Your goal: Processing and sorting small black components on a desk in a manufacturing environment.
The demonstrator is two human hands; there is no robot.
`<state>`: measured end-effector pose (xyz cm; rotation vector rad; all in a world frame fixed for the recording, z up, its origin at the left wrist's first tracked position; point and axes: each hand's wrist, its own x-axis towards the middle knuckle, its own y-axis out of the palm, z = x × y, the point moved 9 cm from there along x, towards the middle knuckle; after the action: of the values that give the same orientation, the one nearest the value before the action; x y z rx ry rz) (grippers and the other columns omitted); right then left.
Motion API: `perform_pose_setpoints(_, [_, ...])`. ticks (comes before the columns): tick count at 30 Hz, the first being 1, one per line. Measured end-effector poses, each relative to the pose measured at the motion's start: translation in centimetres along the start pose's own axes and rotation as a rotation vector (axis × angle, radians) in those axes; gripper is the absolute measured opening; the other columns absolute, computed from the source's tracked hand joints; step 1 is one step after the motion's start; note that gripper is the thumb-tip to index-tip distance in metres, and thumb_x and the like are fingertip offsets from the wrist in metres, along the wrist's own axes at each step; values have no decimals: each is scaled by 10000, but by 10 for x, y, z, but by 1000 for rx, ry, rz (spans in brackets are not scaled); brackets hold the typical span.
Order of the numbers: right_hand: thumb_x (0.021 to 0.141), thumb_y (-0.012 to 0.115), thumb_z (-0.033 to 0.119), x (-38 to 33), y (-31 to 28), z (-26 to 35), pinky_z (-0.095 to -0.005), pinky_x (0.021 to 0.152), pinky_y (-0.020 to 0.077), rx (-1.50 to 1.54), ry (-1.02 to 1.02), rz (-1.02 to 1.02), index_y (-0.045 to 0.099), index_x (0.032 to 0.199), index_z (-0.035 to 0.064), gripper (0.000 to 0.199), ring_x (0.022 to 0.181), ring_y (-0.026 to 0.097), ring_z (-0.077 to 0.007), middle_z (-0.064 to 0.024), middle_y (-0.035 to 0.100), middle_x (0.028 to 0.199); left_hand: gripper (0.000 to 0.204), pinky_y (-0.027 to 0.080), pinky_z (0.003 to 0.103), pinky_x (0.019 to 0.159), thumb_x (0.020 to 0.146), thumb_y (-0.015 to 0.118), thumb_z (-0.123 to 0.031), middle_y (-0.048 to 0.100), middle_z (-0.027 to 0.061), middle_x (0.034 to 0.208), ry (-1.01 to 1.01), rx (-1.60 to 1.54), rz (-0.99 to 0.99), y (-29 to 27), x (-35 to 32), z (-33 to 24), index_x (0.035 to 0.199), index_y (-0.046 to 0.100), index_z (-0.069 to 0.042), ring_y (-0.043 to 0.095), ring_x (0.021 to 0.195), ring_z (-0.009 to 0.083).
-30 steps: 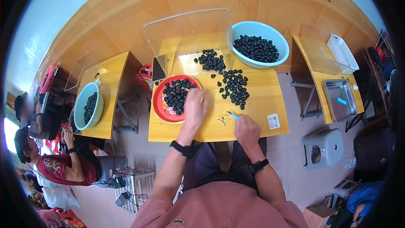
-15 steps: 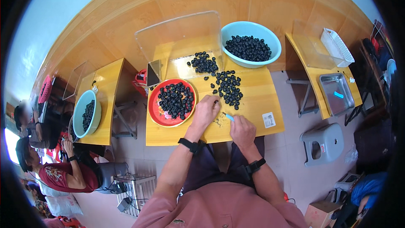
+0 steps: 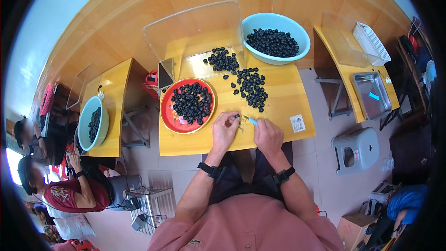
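Hands met over the near edge of the yellow wooden desk [image 3: 278, 111]: the left hand [image 3: 224, 131] had its fingertips pinched together on a small dark berry [image 3: 237, 116], while the right hand [image 3: 267, 135] was closed around a little light-blue tool [image 3: 251, 121] whose tip pointed at that berry. The berry sat just above the desk top, between the two hands, with a few pale crumbs lying under it. Just left of the left hand stood a red plate [image 3: 168, 116] heaped with dark berries, and beyond the hands a loose scatter of berries [image 3: 250, 85] spread across the desk toward a light-blue bowl [image 3: 276, 21] full of the same fruit. A clear plastic screen [image 3: 195, 32] stood at the far side of the desk. A grey plastic stool [image 3: 357, 148] stood on the floor to the right, well apart from the hands.
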<state>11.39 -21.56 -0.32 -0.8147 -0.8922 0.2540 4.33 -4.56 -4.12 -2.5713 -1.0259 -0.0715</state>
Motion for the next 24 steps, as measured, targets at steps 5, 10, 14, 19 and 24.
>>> perform_pose_setpoints(5, [912, 670, 139, 1, 2, 6, -419, 580, 510, -3, -53, 23, 606, 849, 98, 99, 652, 636, -279, -74, 569, 734, 189, 570, 292, 741, 891, 780, -7, 717, 92, 991, 65, -38, -16, -1, -2, -4, 1078, 765, 11, 699, 803, 155])
perform_pose_setpoints(10, [899, 676, 139, 0, 5, 8, -408, 587, 520, -29, -89, 56, 605, 844, 97, 99, 667, 642, -263, -69, 562, 733, 229, 575, 270, 760, 871, 779, 15, 707, 93, 1009, 164, 79, 36, 4, -4, -21, 1099, 755, 8, 699, 837, 144])
perform_pose_setpoints(14, [897, 678, 146, 1, 3, 13, -403, 588, 522, -25, -112, 44, 611, 850, 97, 96, 669, 642, -260, -71, 558, 738, 252, 578, 286, 763, 858, 776, 24, 712, 101, 1003, 186, 75, 38, 5, -6, -27, 1107, 748, 6, 704, 835, 163])
perform_pose_setpoints(19, [898, 678, 148, 0, 4, 13, -401, 589, 523, -44, -115, 66, 620, 856, 97, 88, 674, 647, -258, -72, 558, 737, 288, 575, 307, 764, 827, 781, 35, 702, 105, 966, 245, 88, 48, 6, -7, -32, 1108, 738, -6, 700, 820, 188])
perform_pose_setpoints(24, [898, 677, 147, 1, 5, 12, -397, 591, 525, -63, -117, 64, 621, 849, 95, 91, 673, 651, -254, -71, 558, 732, 277, 559, 315, 726, 839, 774, 60, 666, 96, 926, 278, 92, 41, 7, -8, -35, 1102, 725, -12, 665, 782, 194])
